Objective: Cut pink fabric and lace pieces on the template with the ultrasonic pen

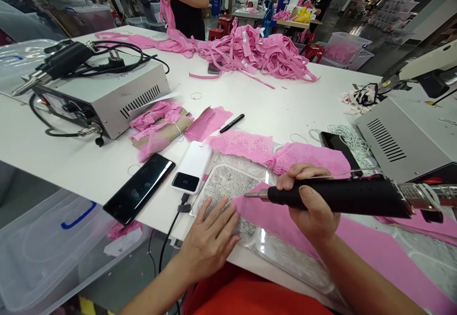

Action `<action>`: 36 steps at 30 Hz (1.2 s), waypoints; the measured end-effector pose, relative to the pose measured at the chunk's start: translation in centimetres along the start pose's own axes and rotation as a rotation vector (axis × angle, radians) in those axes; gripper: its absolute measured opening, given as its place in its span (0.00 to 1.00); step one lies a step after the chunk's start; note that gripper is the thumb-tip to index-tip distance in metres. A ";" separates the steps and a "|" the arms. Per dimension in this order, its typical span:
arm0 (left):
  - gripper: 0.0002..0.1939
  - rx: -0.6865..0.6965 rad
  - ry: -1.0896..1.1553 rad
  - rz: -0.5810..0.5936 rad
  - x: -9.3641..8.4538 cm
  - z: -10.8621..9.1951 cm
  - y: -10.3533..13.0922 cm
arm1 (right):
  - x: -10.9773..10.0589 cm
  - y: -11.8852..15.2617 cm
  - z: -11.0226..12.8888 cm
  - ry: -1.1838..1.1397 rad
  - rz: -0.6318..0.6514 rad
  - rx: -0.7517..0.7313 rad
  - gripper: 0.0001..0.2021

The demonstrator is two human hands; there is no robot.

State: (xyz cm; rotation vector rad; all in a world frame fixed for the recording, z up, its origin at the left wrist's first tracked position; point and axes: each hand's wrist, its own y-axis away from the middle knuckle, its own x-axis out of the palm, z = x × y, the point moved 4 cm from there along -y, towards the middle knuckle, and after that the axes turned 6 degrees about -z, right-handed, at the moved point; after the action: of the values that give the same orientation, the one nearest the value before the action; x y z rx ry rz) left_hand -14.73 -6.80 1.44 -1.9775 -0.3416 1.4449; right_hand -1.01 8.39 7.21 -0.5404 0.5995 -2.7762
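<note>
My right hand (314, 205) is closed round one black hand tool (357, 198), fingers wrapped over its barrel. Its one metal tip points left, at the narrow end of one long pink cloth (367, 248); I can't tell whether it touches. The cloth lies across the speckled board (228, 180) in front of me and runs off to my right.

My left hand (210, 243) is open, palm down, fingers slightly spread and gripping nothing, their tips by that narrow end.

Two lace pieces (246, 144) lie along the board's far side. Beyond the board's left side are one white power bank (193, 165) and one black phone (139, 188), side by side. One black pen (232, 123) lies farther off. Two grey boxes (107, 86) flank my work, the left one with a second tool (67, 60) on top. One pink heap (257, 53) sits across the table (307, 110), near one standing person (193, 7).
</note>
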 end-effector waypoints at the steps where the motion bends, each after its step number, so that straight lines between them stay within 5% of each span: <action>1: 0.17 -0.002 0.000 0.001 0.0 0.0 0.0 | 0.1 0.0 0.0 -0.001 0.001 0.006 0.03; 36: 0.15 -0.013 -0.005 -0.005 0.0 0.0 -0.1 | 2.1 1.2 -0.3 -0.025 0.109 -0.008 0.03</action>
State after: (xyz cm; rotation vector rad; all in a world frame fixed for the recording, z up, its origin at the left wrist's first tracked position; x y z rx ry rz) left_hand -14.73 -6.73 1.51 -1.9825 -0.3586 1.4481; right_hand -2.81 6.83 7.04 -0.5271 0.6166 -2.6623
